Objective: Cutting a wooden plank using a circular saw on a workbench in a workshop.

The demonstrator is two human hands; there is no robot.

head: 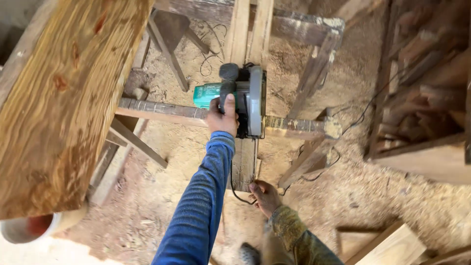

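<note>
The green circular saw is being gripped tight by the left hand on the far plank, whose near end is being pinched by the right hand and is best being kept still.

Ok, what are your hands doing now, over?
Left hand grips circular saw on plank. Right hand steadies plank's near end. Cord trails beside it.

My left arm wears a long blue knit sleeve, ribbed in fine horizontal lines, with a snug cuff at the wrist. My right arm has a mottled olive-and-brown patterned sleeve, also long. Both hands are bare. A grey shoe tip shows below.
</note>
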